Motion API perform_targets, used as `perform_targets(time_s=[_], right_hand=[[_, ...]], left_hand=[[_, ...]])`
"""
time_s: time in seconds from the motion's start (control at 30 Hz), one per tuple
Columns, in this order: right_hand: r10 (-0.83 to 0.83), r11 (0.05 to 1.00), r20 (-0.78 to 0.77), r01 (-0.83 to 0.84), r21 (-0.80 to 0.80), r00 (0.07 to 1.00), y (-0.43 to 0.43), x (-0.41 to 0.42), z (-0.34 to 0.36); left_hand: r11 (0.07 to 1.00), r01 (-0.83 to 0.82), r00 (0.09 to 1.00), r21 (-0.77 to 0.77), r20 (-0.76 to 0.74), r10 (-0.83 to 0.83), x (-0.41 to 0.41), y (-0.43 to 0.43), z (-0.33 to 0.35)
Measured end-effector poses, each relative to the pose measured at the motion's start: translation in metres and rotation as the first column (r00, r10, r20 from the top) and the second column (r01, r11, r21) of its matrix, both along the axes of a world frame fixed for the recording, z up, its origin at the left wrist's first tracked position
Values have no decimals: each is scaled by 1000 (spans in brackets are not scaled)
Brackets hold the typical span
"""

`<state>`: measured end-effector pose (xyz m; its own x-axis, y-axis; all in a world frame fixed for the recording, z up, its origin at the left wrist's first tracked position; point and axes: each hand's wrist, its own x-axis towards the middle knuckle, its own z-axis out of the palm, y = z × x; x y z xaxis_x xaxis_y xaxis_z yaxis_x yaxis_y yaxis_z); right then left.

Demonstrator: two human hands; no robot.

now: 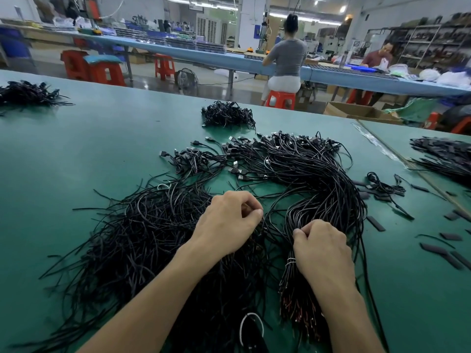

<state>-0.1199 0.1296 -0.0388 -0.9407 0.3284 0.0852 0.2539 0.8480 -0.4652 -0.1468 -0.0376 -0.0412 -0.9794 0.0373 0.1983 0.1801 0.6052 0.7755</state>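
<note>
Left hand [229, 220] sits over the gap between two masses of black wire, its fingers curled and the thumb tip pressed to the forefinger in a tight pinch; whether a strand lies inside that pinch I cannot tell. Right hand [322, 250] lies on the bundle of USB cables [318, 179], knuckles up, fingers curled down into the strands and gripping a few of them just above the white tie [290, 261] that binds the bundle; below the tie the stripped ends show red and bare.

From the right hand the bundle arcs away and fans out, its USB plugs spread across the middle of the green table mat [76, 149]. Under the left forearm lies the loose pile of cut wires [142, 238], tangled and splayed to the left; a white loop [251, 327] rests on it near the bottom edge.

Short black sleeves [376, 223] are scattered to the right of the bundle; a small heap of cables [226, 115] sits farther back, another heap [25, 94] at far left, and a third [443, 156] at far right. Beyond the table a person in a grey top [288, 57] sits on a red stool [279, 99] at a long blue bench.
</note>
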Motion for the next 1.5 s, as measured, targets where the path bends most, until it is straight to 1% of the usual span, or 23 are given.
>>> perform_targets(time_s=[0.3, 0.4, 0.47, 0.53, 0.6, 0.67, 0.7, 0.77, 0.87, 0.93, 1.0, 1.03, 1.07, 1.1, 1.13, 1.17, 1.2, 1.23, 1.27, 1.3, 1.37, 1.43, 1.5], right_hand=[[24, 999, -258, -29, -16, 966, 4, -2, 7], [78, 939, -289, -167, -299, 954, 1, -3, 14], [186, 811, -295, -315, -492, 937, -10, 2, 22], [391, 711, -324, -506, -489, 862, -28, 12, 30], [594, 568, -341, -680, -464, 728, -48, 22, 34], [745, 448, -266, -754, -481, 612, -62, 31, 34], [790, 436, -206, -766, -473, 577, -65, 32, 32], [791, 526, -75, -737, -425, 607, -59, 29, 30], [635, 732, 52, -579, -360, 771, -38, 19, 29], [501, 794, 26, -448, -410, 865, -24, 13, 28], [341, 762, -103, -339, -552, 934, -14, 7, 28], [245, 672, -166, -290, -681, 955, -11, 4, 27], [158, 512, -191, -245, -823, 969, -8, 0, 28], [96, 318, -181, -202, -926, 979, -7, -2, 30], [43, 154, -155, -160, -975, 987, -7, -3, 32], [-9, 39, -132, -132, -991, 991, -7, -3, 32], [-63, -33, -117, -119, -992, 991, -6, -4, 32], [-107, -37, -122, -127, -991, 987, -5, -3, 30], [-131, 25, -141, -139, -990, 981, -4, -4, 29], [-125, 113, -183, -170, -979, 975, -3, -4, 28], [13, 283, -277, -269, -921, 961, -5, -2, 29], [296, 449, -361, -462, -765, 884, -16, 6, 31], [564, 539, -367, -667, -515, 740, -30, 14, 32]], left_hand=[[1000, -3, 1000, 7, 4, 3, 2, 1, 1], [999, 19, 1000, 36, 21, -20, 1, 2, 5], [977, 64, 990, 201, 107, -87, 1, 6, 9], [879, 71, 950, 471, 237, -204, 2, 5, 14], [702, 33, 850, 712, 349, -394, 3, -1, 21], [516, -60, 729, 855, 390, -563, 3, -10, 28], [465, -93, 711, 880, 386, -588, 3, -15, 32], [366, -128, 747, 922, 332, -576, 3, -18, 37], [270, -138, 876, 953, 245, -416, 2, -18, 41], [314, -50, 935, 948, 155, -320, 4, -20, 44], [495, 143, 933, 857, 51, -357, 12, -21, 52], [621, 269, 906, 736, 26, -423, 16, -20, 55], [709, 403, 855, 579, 39, -517, 21, -19, 57], [732, 525, 780, 434, 98, -618, 25, -16, 60], [705, 624, 691, 336, 186, -699, 30, -13, 62], [662, 695, 602, 281, 276, -749, 34, -10, 63], [628, 739, 537, 243, 351, -767, 36, -9, 63], [622, 759, 517, 192, 404, -755, 35, -8, 61], [649, 754, 554, 105, 429, -714, 32, -7, 58], [700, 714, 639, -15, 423, -642, 28, -6, 53], [824, 506, 851, -253, 302, -430, 17, -4, 39], [935, 261, 962, -239, 139, -233, 8, -5, 25], [973, 231, 973, -9, 10, -231, 4, -12, 14]])
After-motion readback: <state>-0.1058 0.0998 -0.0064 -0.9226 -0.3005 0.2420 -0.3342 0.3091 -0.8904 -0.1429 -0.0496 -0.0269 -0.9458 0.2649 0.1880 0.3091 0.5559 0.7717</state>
